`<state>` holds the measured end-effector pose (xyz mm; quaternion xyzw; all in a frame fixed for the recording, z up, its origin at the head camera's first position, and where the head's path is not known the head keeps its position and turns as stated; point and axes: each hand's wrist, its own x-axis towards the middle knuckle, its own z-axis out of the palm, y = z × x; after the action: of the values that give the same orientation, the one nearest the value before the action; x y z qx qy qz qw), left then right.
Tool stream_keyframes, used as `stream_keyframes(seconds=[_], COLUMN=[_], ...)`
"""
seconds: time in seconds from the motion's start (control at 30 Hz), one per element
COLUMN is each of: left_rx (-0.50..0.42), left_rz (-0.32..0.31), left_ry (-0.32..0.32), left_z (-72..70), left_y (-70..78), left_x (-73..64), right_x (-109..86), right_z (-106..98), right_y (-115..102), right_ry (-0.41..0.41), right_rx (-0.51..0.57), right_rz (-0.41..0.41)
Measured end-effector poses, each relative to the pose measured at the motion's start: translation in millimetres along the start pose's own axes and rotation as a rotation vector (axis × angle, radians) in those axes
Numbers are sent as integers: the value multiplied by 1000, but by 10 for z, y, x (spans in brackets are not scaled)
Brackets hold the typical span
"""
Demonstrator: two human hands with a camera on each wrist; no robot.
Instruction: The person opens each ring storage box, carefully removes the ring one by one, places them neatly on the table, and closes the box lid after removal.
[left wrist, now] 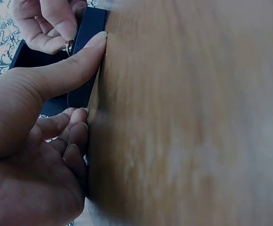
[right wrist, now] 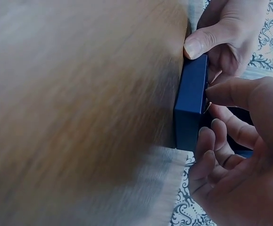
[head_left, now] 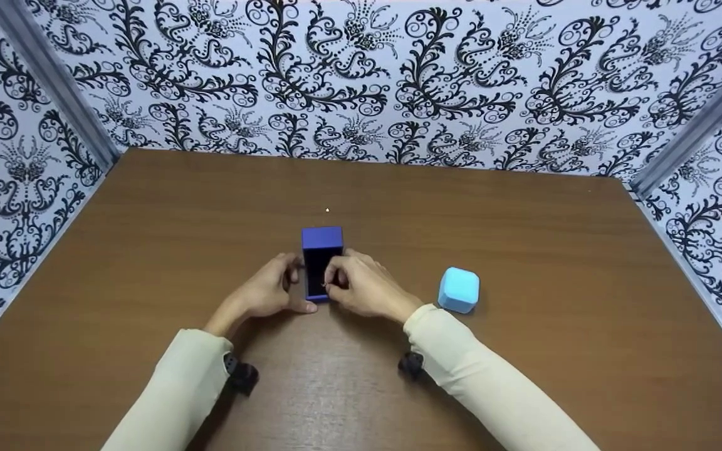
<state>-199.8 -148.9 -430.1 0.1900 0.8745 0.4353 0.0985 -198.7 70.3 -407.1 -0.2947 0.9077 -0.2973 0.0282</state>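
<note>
An open dark blue jewelry box (head_left: 322, 238) stands on the table, its lid raised at the back and its inside black. My left hand (head_left: 267, 289) holds it from the left, thumb on the front edge and fingers along the side. Over the front of the box, my right hand (head_left: 364, 288) pinches a small, thin gold piece of jewelry (left wrist: 69, 45) between thumb and forefinger. This piece is partly covered by the fingertips, so its exact kind cannot be told. In the right wrist view, the box's front (right wrist: 192, 89) shows beside both hands.
A light blue rounded cube (head_left: 459, 290) sits to the right, close to the right forearm. Behind the box lies a tiny shiny speck (head_left: 327, 210) on the brown wooden table (head_left: 524, 238). Patterned white panels (head_left: 361, 75) close off the back and sides.
</note>
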Motion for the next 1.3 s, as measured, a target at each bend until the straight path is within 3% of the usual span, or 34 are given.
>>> stream_keyframes(seconds=[0.23, 0.73, 1.0, 1.3], left_rx=[5, 5, 17, 13], left_rz=[14, 5, 6, -7], left_ry=[14, 6, 11, 5], left_z=[-1, -20, -10, 2], left_y=[-9, 16, 24, 10], left_x=[-5, 7, -9, -6], right_x=[-11, -63, -177, -371], right_z=[-7, -105, -167, -158], right_y=[12, 3, 14, 11], right_ry=[-39, -35, -13, -57], right_rx=[19, 36, 44, -8], right_rz=[-23, -54, -90, -116])
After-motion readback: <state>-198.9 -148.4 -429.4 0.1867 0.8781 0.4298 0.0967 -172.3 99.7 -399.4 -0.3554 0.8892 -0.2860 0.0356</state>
